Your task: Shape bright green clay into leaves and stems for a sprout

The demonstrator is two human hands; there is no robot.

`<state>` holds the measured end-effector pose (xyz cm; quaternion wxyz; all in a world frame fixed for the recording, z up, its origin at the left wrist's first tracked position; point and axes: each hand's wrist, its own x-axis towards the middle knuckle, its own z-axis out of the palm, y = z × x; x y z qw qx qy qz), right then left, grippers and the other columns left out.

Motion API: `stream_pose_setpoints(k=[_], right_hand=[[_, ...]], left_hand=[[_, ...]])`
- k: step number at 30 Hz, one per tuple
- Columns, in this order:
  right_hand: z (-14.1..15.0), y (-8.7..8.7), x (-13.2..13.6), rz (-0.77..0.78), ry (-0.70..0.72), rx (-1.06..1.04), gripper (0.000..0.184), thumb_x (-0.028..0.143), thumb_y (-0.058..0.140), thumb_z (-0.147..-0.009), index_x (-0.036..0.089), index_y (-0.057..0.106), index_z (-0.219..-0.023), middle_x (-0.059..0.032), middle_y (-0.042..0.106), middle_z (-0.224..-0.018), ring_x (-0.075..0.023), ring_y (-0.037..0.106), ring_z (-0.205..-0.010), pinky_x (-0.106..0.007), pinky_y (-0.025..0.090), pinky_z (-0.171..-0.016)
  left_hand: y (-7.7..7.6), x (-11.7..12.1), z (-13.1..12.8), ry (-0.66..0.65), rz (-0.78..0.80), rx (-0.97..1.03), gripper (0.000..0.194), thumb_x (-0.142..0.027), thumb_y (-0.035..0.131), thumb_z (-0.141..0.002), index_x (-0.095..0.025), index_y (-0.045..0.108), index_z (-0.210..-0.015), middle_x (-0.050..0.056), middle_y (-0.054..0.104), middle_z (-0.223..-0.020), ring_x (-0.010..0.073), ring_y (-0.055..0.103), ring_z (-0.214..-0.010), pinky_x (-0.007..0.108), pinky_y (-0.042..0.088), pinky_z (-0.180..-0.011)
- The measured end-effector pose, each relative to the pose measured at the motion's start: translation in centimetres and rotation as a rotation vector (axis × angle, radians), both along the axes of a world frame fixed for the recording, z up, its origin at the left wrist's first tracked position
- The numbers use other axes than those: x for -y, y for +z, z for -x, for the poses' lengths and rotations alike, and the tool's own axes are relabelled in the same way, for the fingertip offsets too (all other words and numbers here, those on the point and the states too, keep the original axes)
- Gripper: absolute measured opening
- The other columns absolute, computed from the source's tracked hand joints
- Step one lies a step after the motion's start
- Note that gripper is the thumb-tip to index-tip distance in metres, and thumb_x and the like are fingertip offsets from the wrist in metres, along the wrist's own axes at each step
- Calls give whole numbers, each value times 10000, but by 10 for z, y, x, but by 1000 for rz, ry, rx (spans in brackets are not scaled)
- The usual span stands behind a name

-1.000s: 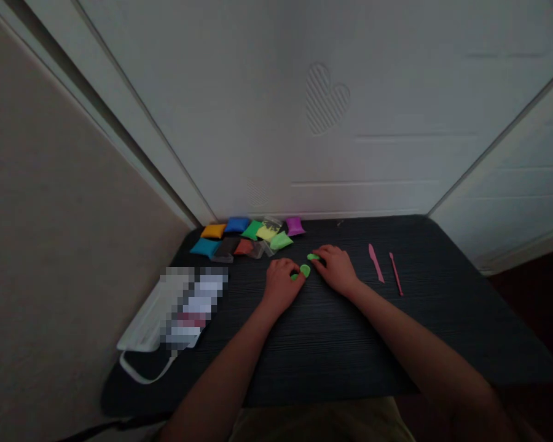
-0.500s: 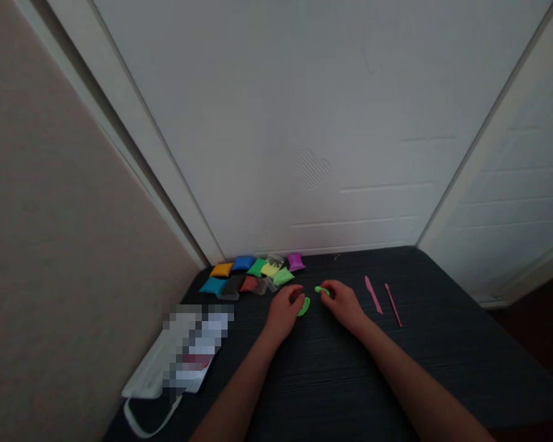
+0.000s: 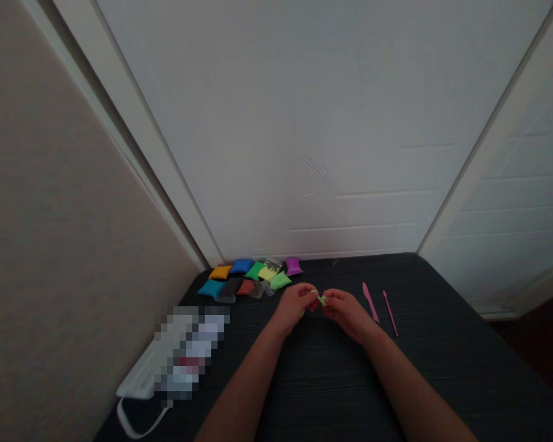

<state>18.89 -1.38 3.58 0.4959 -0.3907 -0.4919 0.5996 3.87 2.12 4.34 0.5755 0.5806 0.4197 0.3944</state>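
Note:
Between my two hands, a thin piece of light green modelling clay is pinched by the fingertips from both sides. My left hand is closed on its left end, with thumb and forefinger together. On the other end, my right hand is closed in a pinch. A second bit of green clay shows just below the left fingers, mostly covered by that hand. Right of my right hand lie a pink plastic clay knife and a thin pink stick tool.
Several clay packets stand at the back left, among them a blue packet, a purple packet and a light green packet. A white strapped item, partly pixelated, lies front left. A white panel rises behind the dark table.
My left hand has come up to the clay piece in my right hand, and both now pinch it. The other green clay piece is now mostly hidden under the left hand.

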Motion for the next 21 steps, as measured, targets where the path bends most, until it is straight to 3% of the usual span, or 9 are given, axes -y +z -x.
stream_pose_setpoints(k=[4, 8, 14, 21], right_hand=[[-6, 7, 3, 66, -4, -221, 171, 333, 593, -697, 190, 569, -788, 5, 554, -684, -109, 522, -638, -273, 416, -643], [-8, 3, -2, 88, -77, -312, 153, 305, 617, -696, 188, 569, -783, 6, 570, -727, -97, 530, -653, -253, 413, -648], [-4, -10, -11, 78, -185, -282, 217, 275, 614, -710, 218, 569, -914, -4, 619, -850, -100, 569, -695, -227, 409, -618], [-6, -7, -12, -10, -208, -105, 248, 308, 627, -690, 193, 633, -910, -30, 652, -870, -155, 579, -811, -296, 418, -761]], left_hand=[[8, -11, 4, 89, -35, -5, 264, -365, 581, -697, -130, 588, -818, 2, 583, -660, 91, 511, -558, 206, 395, -532], [13, -9, 3, 67, -60, -42, 304, -345, 627, -669, -135, 628, -888, 15, 612, -732, 97, 518, -613, 209, 387, -574], [5, -15, -12, 34, -128, -70, 273, -315, 662, -638, -134, 610, -835, 16, 611, -731, 122, 543, -673, 225, 405, -623], [-2, -29, -21, -10, -158, -101, 182, -284, 633, -658, -139, 609, -764, 13, 605, -667, 124, 540, -625, 232, 400, -592]])
